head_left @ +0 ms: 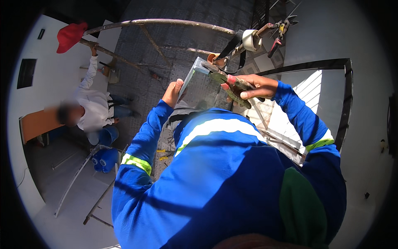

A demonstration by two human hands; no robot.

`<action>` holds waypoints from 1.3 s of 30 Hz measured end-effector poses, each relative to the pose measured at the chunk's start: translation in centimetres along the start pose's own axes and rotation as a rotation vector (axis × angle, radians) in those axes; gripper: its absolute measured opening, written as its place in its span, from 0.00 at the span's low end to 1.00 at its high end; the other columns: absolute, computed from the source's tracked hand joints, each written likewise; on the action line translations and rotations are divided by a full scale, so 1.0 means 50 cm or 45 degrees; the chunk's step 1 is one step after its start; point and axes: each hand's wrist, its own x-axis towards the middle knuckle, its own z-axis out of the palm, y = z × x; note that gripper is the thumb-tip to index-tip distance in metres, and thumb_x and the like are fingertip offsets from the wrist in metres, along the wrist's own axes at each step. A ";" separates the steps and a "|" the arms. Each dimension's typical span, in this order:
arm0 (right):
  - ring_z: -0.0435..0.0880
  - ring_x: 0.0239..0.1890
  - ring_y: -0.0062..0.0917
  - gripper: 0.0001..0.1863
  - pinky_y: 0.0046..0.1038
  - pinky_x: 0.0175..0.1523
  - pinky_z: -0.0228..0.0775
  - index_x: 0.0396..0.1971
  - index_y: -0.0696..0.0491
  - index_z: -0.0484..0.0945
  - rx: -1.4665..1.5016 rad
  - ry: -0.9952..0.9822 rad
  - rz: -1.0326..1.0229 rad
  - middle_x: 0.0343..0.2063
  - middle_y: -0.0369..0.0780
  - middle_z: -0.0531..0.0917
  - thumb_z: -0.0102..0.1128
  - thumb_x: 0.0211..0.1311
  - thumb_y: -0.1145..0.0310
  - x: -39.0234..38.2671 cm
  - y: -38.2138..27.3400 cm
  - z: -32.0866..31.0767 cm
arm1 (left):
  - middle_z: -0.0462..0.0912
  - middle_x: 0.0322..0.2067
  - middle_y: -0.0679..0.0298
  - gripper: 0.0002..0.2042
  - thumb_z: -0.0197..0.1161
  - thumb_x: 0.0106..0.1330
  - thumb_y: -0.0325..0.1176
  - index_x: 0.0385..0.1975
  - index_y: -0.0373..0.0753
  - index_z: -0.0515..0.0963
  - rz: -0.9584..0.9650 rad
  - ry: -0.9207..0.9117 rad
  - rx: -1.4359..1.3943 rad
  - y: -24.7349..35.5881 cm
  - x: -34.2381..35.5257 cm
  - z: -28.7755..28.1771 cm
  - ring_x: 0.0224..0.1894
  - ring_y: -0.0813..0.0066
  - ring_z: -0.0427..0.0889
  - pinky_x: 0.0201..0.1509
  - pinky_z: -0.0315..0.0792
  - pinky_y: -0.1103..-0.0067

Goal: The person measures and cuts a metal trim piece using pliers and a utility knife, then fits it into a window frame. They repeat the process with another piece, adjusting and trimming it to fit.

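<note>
My left hand (172,93) grips the left edge of a clear glass pane (191,79), which is tilted up in front of my body. In my right hand (258,86) is a pair of pliers (219,77) with red on its worn handles. The jaws of the pliers point left, at the upper right part of the pane. Whether they bite on the glass I cannot tell. Through the pane the patterned floor shows faintly.
Metal scaffold rails (182,21) curve ahead, with a red cap (71,37) at the left end. A white roll (250,40) and more hand tools (282,31) hang at the right. A dark window frame (347,95) stands right. Below left are a co-worker (93,106) and blue containers (105,159).
</note>
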 end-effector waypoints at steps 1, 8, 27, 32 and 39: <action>0.83 0.49 0.28 0.36 0.33 0.54 0.77 0.68 0.58 0.63 0.301 -0.120 0.093 0.49 0.47 0.83 0.65 0.64 0.58 -0.016 -0.010 -0.007 | 0.54 0.14 0.75 0.33 0.41 0.69 0.72 0.17 0.46 0.62 0.002 0.189 -0.027 0.008 0.003 -0.006 0.14 0.84 0.51 0.18 0.44 0.79; 0.80 0.52 0.33 0.40 0.34 0.57 0.71 0.71 0.48 0.63 -0.753 0.676 -0.298 0.53 0.44 0.81 0.68 0.57 0.69 -0.035 -0.048 0.022 | 0.57 0.13 0.74 0.35 0.43 0.64 0.76 0.18 0.46 0.66 0.000 0.568 0.019 0.042 0.019 -0.034 0.13 0.83 0.55 0.17 0.46 0.79; 0.82 0.46 0.42 0.48 0.37 0.51 0.78 0.71 0.46 0.61 -1.192 0.840 -0.171 0.43 0.42 0.75 0.67 0.45 0.83 0.058 -0.142 0.060 | 0.62 0.16 0.73 0.33 0.51 0.74 0.59 0.16 0.34 0.68 0.175 0.906 0.487 0.146 0.012 0.004 0.23 0.81 0.56 0.25 0.53 0.73; 0.81 0.45 0.43 0.39 0.34 0.52 0.75 0.70 0.48 0.63 -0.529 1.367 -0.649 0.45 0.46 0.76 0.65 0.57 0.78 0.070 -0.151 0.041 | 0.66 0.17 0.72 0.32 0.52 0.73 0.59 0.23 0.31 0.78 0.093 0.835 0.457 0.157 -0.005 -0.006 0.23 0.82 0.60 0.27 0.57 0.75; 0.82 0.46 0.44 0.39 0.39 0.49 0.75 0.67 0.49 0.64 -1.007 1.073 -0.583 0.49 0.48 0.77 0.65 0.51 0.74 0.045 -0.097 0.007 | 0.67 0.16 0.70 0.33 0.49 0.74 0.61 0.20 0.33 0.73 0.352 0.710 0.535 0.190 -0.030 0.015 0.23 0.82 0.68 0.27 0.62 0.77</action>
